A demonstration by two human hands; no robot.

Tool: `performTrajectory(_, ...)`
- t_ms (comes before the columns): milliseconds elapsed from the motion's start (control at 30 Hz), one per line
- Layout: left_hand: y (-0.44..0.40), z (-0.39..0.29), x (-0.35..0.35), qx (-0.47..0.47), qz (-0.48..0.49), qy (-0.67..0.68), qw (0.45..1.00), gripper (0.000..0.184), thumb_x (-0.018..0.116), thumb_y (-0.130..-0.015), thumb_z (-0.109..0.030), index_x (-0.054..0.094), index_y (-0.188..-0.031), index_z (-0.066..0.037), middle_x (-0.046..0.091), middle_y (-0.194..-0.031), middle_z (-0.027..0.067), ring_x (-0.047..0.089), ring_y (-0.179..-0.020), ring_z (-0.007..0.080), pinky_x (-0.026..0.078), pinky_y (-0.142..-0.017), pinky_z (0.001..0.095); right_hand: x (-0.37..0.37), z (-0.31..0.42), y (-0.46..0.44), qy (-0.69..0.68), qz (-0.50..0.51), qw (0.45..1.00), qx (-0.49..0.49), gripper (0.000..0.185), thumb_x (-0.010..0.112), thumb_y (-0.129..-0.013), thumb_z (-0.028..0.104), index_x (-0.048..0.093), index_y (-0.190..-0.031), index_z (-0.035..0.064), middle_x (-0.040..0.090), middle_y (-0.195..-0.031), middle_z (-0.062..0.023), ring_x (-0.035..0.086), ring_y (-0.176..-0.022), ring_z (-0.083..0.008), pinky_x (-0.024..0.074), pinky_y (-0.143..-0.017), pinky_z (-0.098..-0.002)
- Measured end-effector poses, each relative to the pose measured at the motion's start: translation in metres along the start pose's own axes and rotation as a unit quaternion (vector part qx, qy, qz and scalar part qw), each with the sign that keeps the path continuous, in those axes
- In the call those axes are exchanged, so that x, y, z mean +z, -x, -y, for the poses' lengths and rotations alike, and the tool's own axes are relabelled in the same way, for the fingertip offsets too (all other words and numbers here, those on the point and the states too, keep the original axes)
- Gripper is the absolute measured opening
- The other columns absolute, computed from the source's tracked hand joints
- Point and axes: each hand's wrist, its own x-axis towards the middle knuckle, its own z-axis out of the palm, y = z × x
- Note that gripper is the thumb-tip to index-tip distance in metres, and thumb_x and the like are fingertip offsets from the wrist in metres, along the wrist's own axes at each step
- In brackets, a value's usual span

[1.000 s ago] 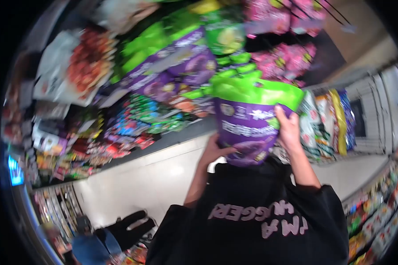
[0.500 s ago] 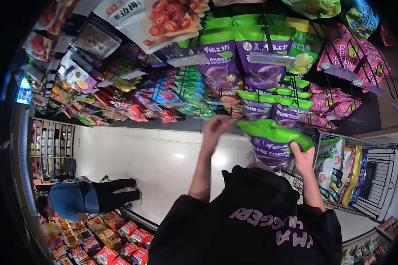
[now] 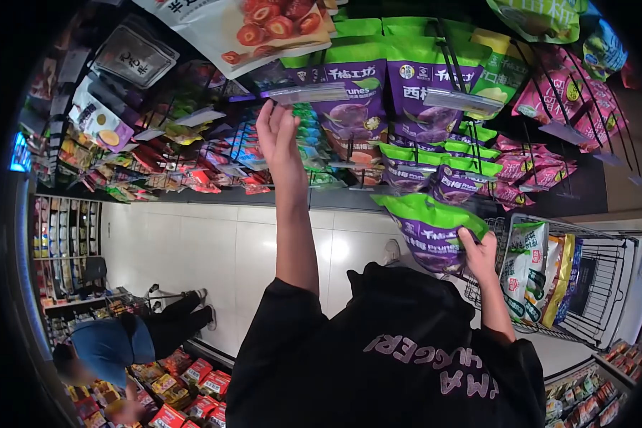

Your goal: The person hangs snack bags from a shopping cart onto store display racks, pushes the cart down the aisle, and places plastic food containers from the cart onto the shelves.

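Observation:
My right hand grips a purple-and-green bag of prunes by its right edge, below the shelf front. The bag's printed front faces up toward me. My left hand is raised to the hanging display, fingers apart and slightly bent, with nothing in them. Its fingertips are just under a price tag holder; I cannot tell whether they touch it. Beside that hand hang more prune bags and small blue-green packets.
A shopping cart with several upright bags stands at my right. Pink snack bags hang on hooks at upper right. On the left, a person in blue leans over a bin of red and yellow packets. Pale tiled floor lies below.
My left hand has left the prune bag's side and moved up and left to the price tag holder. The bag stays in my right hand. The person in blue has bent lower.

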Motion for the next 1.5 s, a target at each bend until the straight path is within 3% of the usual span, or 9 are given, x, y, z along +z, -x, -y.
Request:
performTrajectory(100, -0.009, -0.018, 0.008, -0.093, 0.042, 0.058, 0.993, 0.051, 0.053, -0.09, -0.012, 0.029, -0.131, 0.006, 0.056, -0.107, 0.0209, 0.06, -0.097, 0.0281, 0.05, -0.084, 0.0352, 0.021, 0.001, -0.03, -0.03, -0.016, 0.999, -0.015, 0.016, 0.06, -0.088, 0.01, 0.064, -0.091, -0.0045, 0.058, -0.061, -0.0025, 0.049, -0.058, -0.0032, 0.0393, -0.052, -0.0247)
performTrajectory(200, -0.014, -0.039, 0.016, -0.042, 0.029, 0.061, 0.997, 0.044, 0.052, -0.09, -0.011, 0.036, -0.128, 0.007, 0.059, -0.099, 0.0193, 0.062, -0.091, 0.0269, 0.052, -0.079, 0.035, 0.047, 0.018, -0.065, -0.088, -0.01, 0.996, -0.013, 0.02, 0.061, -0.089, 0.014, 0.063, -0.093, -0.0053, 0.06, -0.065, -0.0006, 0.048, -0.062, -0.0031, 0.0407, -0.055, -0.0234)
performTrajectory(233, -0.017, -0.048, 0.017, -0.058, 0.037, 0.04, 0.997, 0.039, 0.053, -0.088, -0.004, 0.042, -0.124, 0.006, 0.059, -0.098, 0.0147, 0.064, -0.084, 0.0202, 0.055, -0.069, 0.0296, 0.054, 0.02, -0.078, -0.078, 0.006, 0.997, -0.017, 0.021, 0.06, -0.089, 0.015, 0.063, -0.094, -0.0052, 0.06, -0.066, -0.0007, 0.048, -0.064, -0.0031, 0.0411, -0.057, -0.023)
performTrajectory(367, -0.032, -0.067, 0.029, -0.062, 0.086, -0.003, 0.994, 0.033, 0.053, -0.091, -0.013, 0.052, -0.113, 0.011, 0.065, -0.085, 0.022, 0.066, -0.075, 0.0245, 0.056, -0.068, 0.0278, 0.085, 0.034, -0.121, -0.151, 0.04, 0.987, -0.024, 0.024, 0.061, -0.089, 0.018, 0.063, -0.095, -0.0042, 0.06, -0.066, -0.0021, 0.045, -0.064, -0.0037, 0.0399, -0.057, -0.0237)
performTrajectory(600, -0.045, -0.064, 0.013, -0.087, 0.12, -0.071, 0.986, 0.029, 0.054, -0.091, -0.016, 0.054, -0.106, 0.009, 0.063, -0.091, 0.0231, 0.065, -0.082, 0.0278, 0.056, -0.073, 0.0316, 0.131, 0.048, -0.164, -0.171, 0.051, 0.982, -0.06, 0.029, 0.062, -0.087, 0.025, 0.066, -0.091, -0.0038, 0.059, -0.062, -0.0098, 0.048, -0.058, -0.0073, 0.0386, -0.053, -0.029)
performTrajectory(833, -0.043, -0.066, 0.015, -0.092, 0.119, -0.04, 0.988, 0.026, 0.054, -0.092, -0.016, 0.056, -0.098, 0.008, 0.065, -0.084, 0.0217, 0.067, -0.075, 0.026, 0.057, -0.068, 0.0292, 0.143, 0.063, -0.183, -0.213, 0.024, 0.975, -0.061, 0.031, 0.062, -0.088, 0.026, 0.065, -0.095, -0.0046, 0.065, -0.07, -0.0092, 0.051, -0.062, -0.0062, 0.0435, -0.058, -0.0269)
performTrajectory(1333, -0.035, -0.064, 0.007, -0.117, 0.123, -0.042, 0.985, 0.025, 0.052, -0.091, -0.014, 0.054, -0.102, 0.008, 0.062, -0.094, 0.0219, 0.065, -0.085, 0.0272, 0.055, -0.077, 0.0321, 0.171, 0.017, -0.255, -0.264, -0.054, 0.962, -0.053, 0.033, 0.062, -0.087, 0.03, 0.065, -0.091, -0.0035, 0.064, -0.072, -0.0062, 0.055, -0.063, -0.0098, 0.0437, -0.061, -0.0256)
performTrajectory(1400, -0.031, -0.063, 0.009, -0.107, 0.112, -0.028, 0.987, 0.017, 0.052, -0.091, -0.01, 0.056, -0.099, 0.005, 0.064, -0.089, 0.019, 0.068, -0.074, 0.0226, 0.047, -0.05, 0.0176, 0.175, -0.004, -0.26, -0.18, -0.038, 0.98, -0.077, 0.039, 0.063, -0.085, 0.032, 0.064, -0.094, -0.0065, 0.067, -0.078, -0.0097, 0.061, -0.07, -0.0121, 0.0464, -0.068, -0.0254)
performTrajectory(1500, -0.026, -0.061, 0.006, -0.114, 0.105, -0.028, 0.987, 0.016, 0.052, -0.09, -0.007, 0.056, -0.1, 0.005, 0.063, -0.087, 0.0166, 0.068, -0.073, 0.0216, 0.048, -0.051, 0.0173, 0.171, -0.011, -0.256, -0.134, -0.075, 0.988, -0.012, 0.038, 0.068, -0.081, 0.03, 0.062, -0.099, -0.003, 0.067, -0.084, -0.015, 0.061, -0.075, -0.0172, 0.0469, -0.069, -0.0286)
